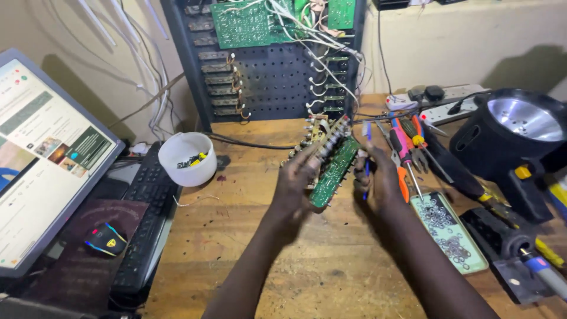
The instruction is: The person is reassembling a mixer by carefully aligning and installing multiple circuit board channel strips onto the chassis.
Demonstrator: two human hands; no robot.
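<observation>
My left hand point(293, 188) holds a green circuit board point(332, 167) tilted up above the wooden workbench point(236, 248), fingers wrapped around its lower left edge. Wires run from the board's top up to the black perforated chassis point(271, 77) standing at the back. My right hand point(378, 183) is just right of the board and grips a thin blue-handled tool point(367, 155), held upright close to the board's right edge. The tool's tip is hidden.
A white cup point(186, 158) with small parts stands to the left, beside a black keyboard point(144, 218), a mouse point(105, 238) and a lit monitor point(41, 159). On the right lie screwdrivers point(404, 155), pliers, a tray of small washers point(449, 231), a power strip point(440, 101) and a black lamp point(512, 133).
</observation>
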